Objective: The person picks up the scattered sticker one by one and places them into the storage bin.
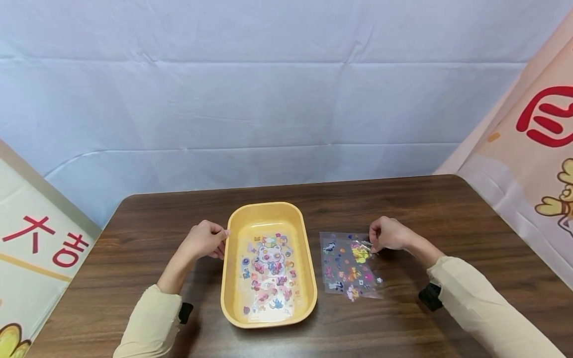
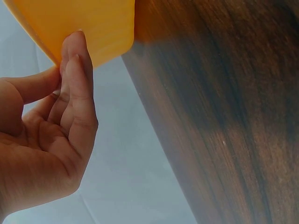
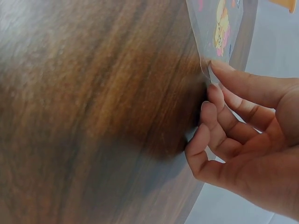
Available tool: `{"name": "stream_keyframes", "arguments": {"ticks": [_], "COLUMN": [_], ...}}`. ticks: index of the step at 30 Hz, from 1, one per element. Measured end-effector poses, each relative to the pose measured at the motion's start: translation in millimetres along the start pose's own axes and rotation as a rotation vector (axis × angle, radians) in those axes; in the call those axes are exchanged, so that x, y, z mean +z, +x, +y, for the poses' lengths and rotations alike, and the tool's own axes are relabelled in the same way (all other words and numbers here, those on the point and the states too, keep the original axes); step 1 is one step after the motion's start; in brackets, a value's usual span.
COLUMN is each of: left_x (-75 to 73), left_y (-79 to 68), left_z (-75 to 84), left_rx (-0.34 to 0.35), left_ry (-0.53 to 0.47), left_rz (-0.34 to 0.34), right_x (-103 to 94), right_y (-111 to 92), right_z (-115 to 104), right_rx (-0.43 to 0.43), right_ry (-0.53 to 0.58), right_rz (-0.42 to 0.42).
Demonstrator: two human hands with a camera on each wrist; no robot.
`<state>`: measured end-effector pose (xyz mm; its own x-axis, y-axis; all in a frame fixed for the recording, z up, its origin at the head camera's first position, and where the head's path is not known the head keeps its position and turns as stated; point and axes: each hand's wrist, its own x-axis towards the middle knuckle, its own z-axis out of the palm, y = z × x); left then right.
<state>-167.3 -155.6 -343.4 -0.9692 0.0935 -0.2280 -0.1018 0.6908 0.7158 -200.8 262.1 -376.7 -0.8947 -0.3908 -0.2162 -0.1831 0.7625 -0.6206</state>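
Note:
A yellow plastic tray [image 1: 308, 278] sits on the table, with a clear sheet of colourful cartoon stickers [image 1: 270, 278] inside it. My left hand [image 1: 207, 241] pinches the tray's left rim between thumb and fingers; in the left wrist view the fingers lie along the tray's outer wall [image 2: 110, 28]. To the right of the tray lies a second clear sticker sheet [image 1: 344, 268] with small printed figures. My right hand [image 1: 388, 234] pinches that sheet's right edge between thumb and index finger, and in the right wrist view the edge [image 3: 205, 70] bends up slightly at the fingertips.
The dark wood-grain table [image 1: 371, 328] runs back to a pale hanging cloth [image 1: 286, 109]. Printed banners with red characters hang at the left [image 1: 40, 238] and right [image 1: 532, 159]. A black band [image 1: 430, 297] is on the right wrist.

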Motion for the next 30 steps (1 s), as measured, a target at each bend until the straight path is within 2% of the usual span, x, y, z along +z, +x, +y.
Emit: {"name": "stream_keyframes", "arguments": {"ticks": [13, 30], "left_x": [1.3, 1.7], "left_y": [2.8, 3.1], "left_z": [-2.8, -2.9], "left_rx": [-0.003, -0.018], "left_ry": [-0.003, 0.002], "left_rz": [0.005, 0.012], "right_x": [0.3, -2.6], "right_y": [-0.7, -0.6], "right_z": [0.8, 4.6], "right_rx": [-0.020, -0.019], "right_ry": [-0.014, 0.100], "right_rz": [-0.024, -0.063]}}
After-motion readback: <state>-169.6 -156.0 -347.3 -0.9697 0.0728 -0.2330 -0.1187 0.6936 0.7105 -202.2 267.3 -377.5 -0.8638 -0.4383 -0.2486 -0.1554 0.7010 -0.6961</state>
